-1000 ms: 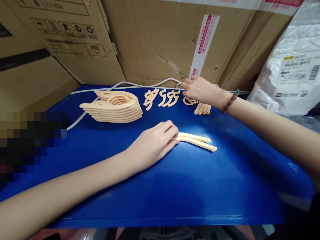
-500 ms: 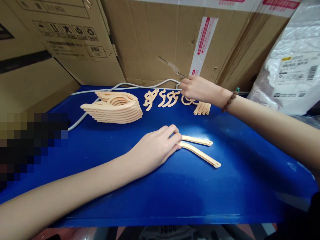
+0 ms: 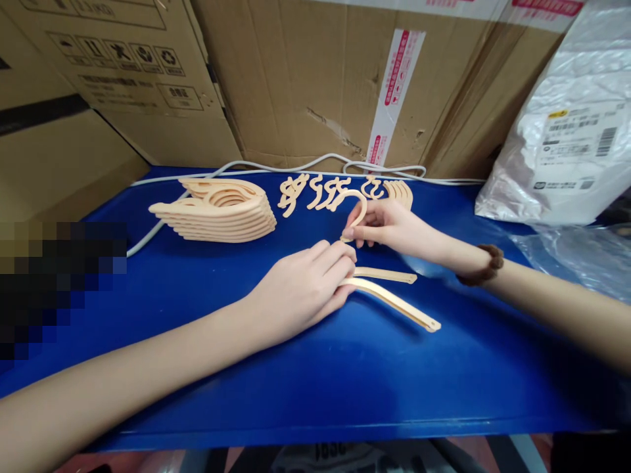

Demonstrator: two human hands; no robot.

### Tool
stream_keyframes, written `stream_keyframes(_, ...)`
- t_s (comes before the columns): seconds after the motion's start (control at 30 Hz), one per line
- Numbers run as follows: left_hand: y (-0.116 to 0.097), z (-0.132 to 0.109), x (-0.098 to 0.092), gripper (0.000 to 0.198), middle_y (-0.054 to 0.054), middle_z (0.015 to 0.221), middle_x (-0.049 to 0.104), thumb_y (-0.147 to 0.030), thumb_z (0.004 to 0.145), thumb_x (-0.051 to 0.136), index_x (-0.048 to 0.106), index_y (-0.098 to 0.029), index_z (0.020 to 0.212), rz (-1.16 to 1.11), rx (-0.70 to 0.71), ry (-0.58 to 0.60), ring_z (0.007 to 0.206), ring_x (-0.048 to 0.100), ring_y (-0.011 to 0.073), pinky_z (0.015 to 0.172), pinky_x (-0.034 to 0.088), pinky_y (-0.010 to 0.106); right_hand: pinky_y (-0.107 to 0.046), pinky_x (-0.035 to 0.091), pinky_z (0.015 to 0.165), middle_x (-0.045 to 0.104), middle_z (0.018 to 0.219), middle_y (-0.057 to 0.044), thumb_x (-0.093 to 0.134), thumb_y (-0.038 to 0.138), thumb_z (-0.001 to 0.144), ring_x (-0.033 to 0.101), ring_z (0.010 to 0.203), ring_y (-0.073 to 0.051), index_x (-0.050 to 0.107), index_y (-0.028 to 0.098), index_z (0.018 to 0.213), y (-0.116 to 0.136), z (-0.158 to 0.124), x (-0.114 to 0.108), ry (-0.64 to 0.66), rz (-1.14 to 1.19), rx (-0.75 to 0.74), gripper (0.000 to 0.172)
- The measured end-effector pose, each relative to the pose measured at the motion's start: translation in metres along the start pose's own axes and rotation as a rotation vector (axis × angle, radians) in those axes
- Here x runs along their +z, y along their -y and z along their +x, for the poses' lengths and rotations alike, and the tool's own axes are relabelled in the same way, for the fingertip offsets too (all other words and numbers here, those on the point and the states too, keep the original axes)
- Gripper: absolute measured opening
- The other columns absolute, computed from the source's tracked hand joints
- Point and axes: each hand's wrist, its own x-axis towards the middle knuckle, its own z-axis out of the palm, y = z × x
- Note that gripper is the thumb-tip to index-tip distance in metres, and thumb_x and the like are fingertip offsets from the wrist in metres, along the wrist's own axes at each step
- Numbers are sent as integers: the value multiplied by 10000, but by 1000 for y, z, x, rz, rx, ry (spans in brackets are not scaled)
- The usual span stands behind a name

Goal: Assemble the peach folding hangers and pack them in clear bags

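Note:
My left hand [image 3: 305, 289] rests on the blue table [image 3: 296, 381], its fingers pinched on the joined ends of two peach plastic hanger arms [image 3: 394, 299] that fan out to the right. My right hand [image 3: 389, 226] hovers just behind, fingers closed on a curved peach hook piece [image 3: 355, 203] held above the arms' joint. Behind, a row of loose hook pieces [image 3: 315, 190] and a small bunch of curved arm pieces [image 3: 400, 190] lie near the table's back edge.
A stack of finished peach hangers [image 3: 217, 210] sits at the back left. A white cable [image 3: 236, 167] runs along the rear edge. Cardboard boxes [image 3: 320, 72] wall the back; a plastic-wrapped parcel [image 3: 557, 131] stands at the right.
My right hand left the back row with a hook piece and came toward my left hand. The two hanger arms spread apart under my left hand.

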Motion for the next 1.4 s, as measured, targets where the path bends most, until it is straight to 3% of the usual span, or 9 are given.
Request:
stream_keyframes(0.13,11,4,-7,185,16,928,656,-308,1041,458,590,-189,989,-387,-201,6,824,585,154,751,468,267,-222,479,549,644,675,10,721,405,835,586,601,-97,627,161,835,-3,-11,6,27,104,31,262)
stream_keyframes(0.27,24,9,-12,126,2,926,639,-319,969,586,601,-194,971,-819,-435,-70,792,584,124,700,462,237,-204,504,532,644,686,13,696,382,867,602,575,-84,630,161,830,-1,-19,9,21,120,60,234)
stream_keyframes(0.47,35,11,-11,267,-7,836,603,-307,886,661,575,-199,1115,-1177,-653,-164,660,520,96,613,445,224,-208,537,475,668,685,14,767,449,792,613,506,-87,633,158,857,-4,-21,14,59,235,160,326)
stream_keyframes(0.53,36,11,-11,239,-1,813,592,-352,894,644,610,-190,1066,-1209,-695,-151,671,526,103,625,457,235,-192,528,465,650,656,25,774,462,784,598,500,-76,642,157,832,-5,-20,15,61,252,161,335)
stream_keyframes(0.73,33,10,-12,371,2,722,599,-530,970,494,570,-181,872,-1103,-762,33,555,531,105,523,439,238,-177,513,450,638,683,17,795,471,754,573,538,-72,672,153,814,-6,-19,14,-24,321,204,346)
stream_keyframes(0.87,27,5,-11,396,-29,598,531,-457,1019,395,531,-189,762,-543,-543,71,510,473,103,522,335,239,-173,516,484,634,671,35,821,375,734,566,556,-69,673,167,821,-7,-21,14,-36,376,171,269)
stream_keyframes(1.0,25,1,-5,379,-5,605,597,-400,1022,370,579,-196,780,-78,-345,126,539,530,138,503,211,256,-171,510,504,652,684,38,831,317,719,576,552,-62,647,173,827,-8,-23,14,-66,417,171,258)
stream_keyframes(1.2,26,-1,-1,243,-21,605,568,-294,974,455,563,-188,783,3,-173,34,542,517,131,508,244,255,-192,509,479,669,698,60,839,285,697,587,526,-75,576,201,1051,-10,-23,14,-144,478,180,450)
stream_keyframes(1.4,28,-1,-1,247,-12,655,582,-242,989,457,589,-175,791,-25,-75,-21,598,508,133,542,328,261,-207,514,478,696,791,43,828,296,688,610,541,-80,502,203,1174,-10,-24,13,-201,536,182,593)
